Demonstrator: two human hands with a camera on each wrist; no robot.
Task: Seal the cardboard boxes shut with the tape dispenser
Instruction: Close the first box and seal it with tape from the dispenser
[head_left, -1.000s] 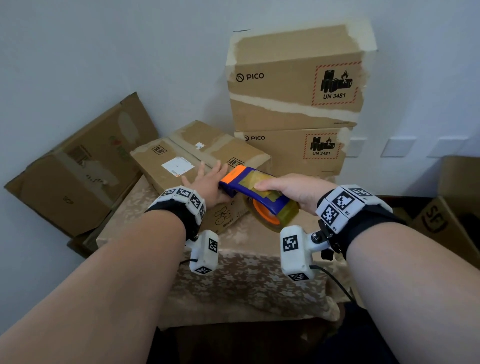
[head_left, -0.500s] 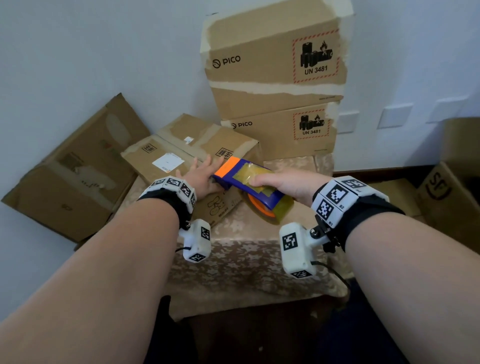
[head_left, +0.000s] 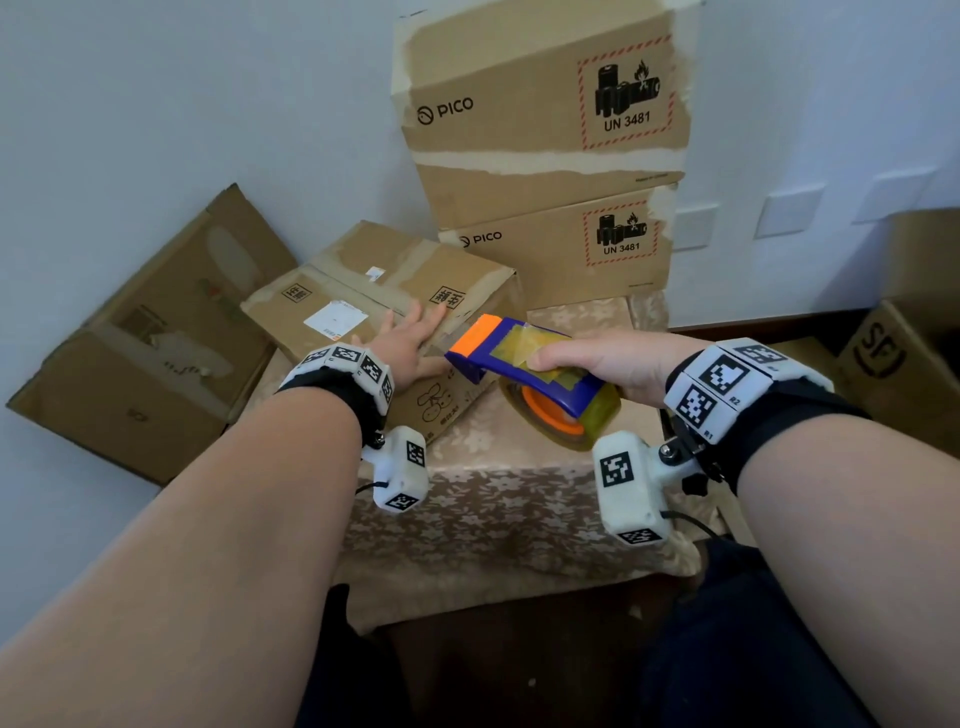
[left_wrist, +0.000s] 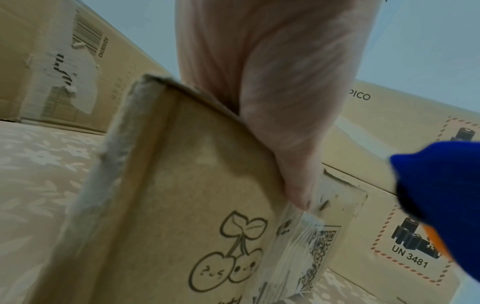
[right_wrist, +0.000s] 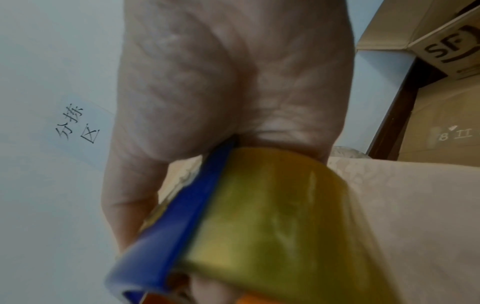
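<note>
1. blue-and-orange plastic is filling the right hand (head_left: 618, 361): its grip is wrapping the handle of the tape dispenser (head_left: 524, 364), thumb lying on top, the yellowish tape roll (head_left: 563, 415) hanging underneath.
2. the dispenser's orange nose is pointing at the near top edge of the small cardboard box (head_left: 384, 306), touching it or just short of it; which, i cannot tell.
3. the left hand (head_left: 410, 343) is lying flat on that box's lid with fingers straight and spread, holding nothing, only pressing the flaps down. in the left wrist view the thumb (left_wrist: 291, 164) is hooking over the front edge, where a clear strip of tape is already clinging to the face beside a cherry drawing.
4. risks, as i judge them: the box looks light and is sitting askew near the desk's front, so a pull on the tape could be dragging it toward the edge if the palm is easing off. the spread fingers are also lying across the lid, and tape could be running over them or wandering off the seam.
5. the desk (head_left: 519, 519) is wearing a beige floral cloth, which may be sliding under the box.
6. behind, two pico boxes (head_left: 545, 156) are standing stacked against a pale wall; a large box (head_left: 140, 353) is leaning at the left, and an sf box (head_left: 893, 364) is sitting at the right.
</note>
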